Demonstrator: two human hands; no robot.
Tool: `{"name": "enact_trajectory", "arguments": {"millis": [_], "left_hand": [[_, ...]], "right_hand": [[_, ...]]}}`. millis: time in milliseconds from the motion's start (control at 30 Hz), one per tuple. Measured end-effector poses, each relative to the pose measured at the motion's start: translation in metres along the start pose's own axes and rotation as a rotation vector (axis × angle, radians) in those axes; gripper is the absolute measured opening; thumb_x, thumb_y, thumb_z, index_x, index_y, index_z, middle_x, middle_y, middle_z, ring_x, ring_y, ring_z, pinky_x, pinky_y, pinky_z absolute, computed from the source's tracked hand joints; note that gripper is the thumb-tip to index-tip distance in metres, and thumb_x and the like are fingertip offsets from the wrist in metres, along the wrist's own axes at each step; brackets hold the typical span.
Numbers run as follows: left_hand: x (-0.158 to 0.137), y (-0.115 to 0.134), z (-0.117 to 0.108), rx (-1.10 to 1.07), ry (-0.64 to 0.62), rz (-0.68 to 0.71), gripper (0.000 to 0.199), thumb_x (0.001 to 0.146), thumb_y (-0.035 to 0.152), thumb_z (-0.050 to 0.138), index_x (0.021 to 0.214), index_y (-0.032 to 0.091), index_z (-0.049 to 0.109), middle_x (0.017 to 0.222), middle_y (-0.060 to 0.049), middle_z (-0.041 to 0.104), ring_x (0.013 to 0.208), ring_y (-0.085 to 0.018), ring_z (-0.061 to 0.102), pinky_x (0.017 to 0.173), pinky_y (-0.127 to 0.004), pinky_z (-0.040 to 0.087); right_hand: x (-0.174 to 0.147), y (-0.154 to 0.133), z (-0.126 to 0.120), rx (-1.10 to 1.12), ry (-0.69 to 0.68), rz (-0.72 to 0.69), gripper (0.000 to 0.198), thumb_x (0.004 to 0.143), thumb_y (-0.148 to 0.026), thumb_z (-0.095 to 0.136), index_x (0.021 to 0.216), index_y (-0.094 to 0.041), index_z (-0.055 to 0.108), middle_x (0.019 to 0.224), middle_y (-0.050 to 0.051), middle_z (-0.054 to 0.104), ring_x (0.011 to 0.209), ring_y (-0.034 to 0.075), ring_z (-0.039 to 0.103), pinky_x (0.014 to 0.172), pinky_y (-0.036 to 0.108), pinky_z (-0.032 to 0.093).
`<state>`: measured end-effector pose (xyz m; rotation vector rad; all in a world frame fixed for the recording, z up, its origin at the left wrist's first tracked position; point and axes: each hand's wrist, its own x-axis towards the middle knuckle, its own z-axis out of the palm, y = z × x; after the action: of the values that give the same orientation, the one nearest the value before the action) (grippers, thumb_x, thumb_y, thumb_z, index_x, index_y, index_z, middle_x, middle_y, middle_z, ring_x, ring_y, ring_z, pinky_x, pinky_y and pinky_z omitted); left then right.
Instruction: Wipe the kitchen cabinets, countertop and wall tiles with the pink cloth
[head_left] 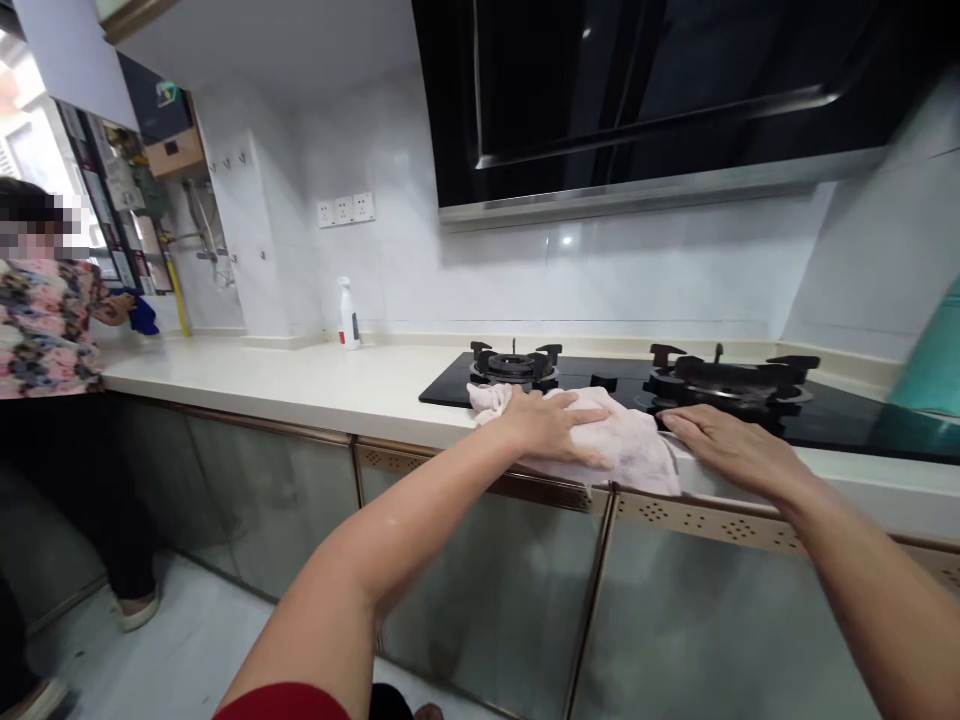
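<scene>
My left hand (559, 425) lies flat, fingers spread, on a pale pink cloth (637, 440). The cloth is bunched over the front edge of a black glass gas hob (817, 420), and part of it hangs down past the countertop's edge. Beside the cloth's right end, my right hand (724, 445) rests palm down on the front edge of the hob, its fingers stretched leftward and close together. Its fingertips are near the cloth, and nothing shows in its grip. The left burner (514, 365) is behind my left hand, the right burner (727, 380) behind my right.
A white spray bottle (348, 315) stands on the white countertop (285, 375) against the wall. A black range hood (645, 100) overhangs the hob. At far left, another person (49, 325) holds a blue cloth (142, 313). A teal object (934, 355) is at the right edge.
</scene>
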<state>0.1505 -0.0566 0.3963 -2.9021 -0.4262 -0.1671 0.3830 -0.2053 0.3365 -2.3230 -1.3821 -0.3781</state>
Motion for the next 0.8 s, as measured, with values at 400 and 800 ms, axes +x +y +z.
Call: {"name": "enact_trajectory", "arguments": {"millis": [400, 800], "left_hand": [[-0.073, -0.188, -0.003, 0.01, -0.036, -0.663, 0.071, 0.088, 0.08, 0.026, 0.145, 0.047, 0.05, 0.167, -0.002, 0.026, 0.152, -0.043, 0.016, 0.115, -0.071, 0.017], [-0.061, -0.196, 0.008, -0.048, 0.112, -0.663, 0.047, 0.098, 0.051, 0.034, 0.13, 0.034, 0.064, 0.135, -0.006, 0.063, 0.121, -0.025, 0.059, 0.102, -0.04, 0.046]], "right_hand": [[-0.007, -0.011, -0.012, 0.036, -0.109, -0.005, 0.063, 0.096, -0.058, 0.017, 0.132, -0.027, 0.059, 0.148, 0.005, 0.051, 0.133, 0.028, 0.049, 0.106, 0.044, 0.042], [-0.003, -0.02, -0.011, -0.049, -0.035, -0.017, 0.054, 0.097, -0.053, 0.023, 0.125, -0.026, 0.06, 0.133, 0.009, 0.059, 0.123, 0.032, 0.055, 0.094, 0.052, 0.047]]}}
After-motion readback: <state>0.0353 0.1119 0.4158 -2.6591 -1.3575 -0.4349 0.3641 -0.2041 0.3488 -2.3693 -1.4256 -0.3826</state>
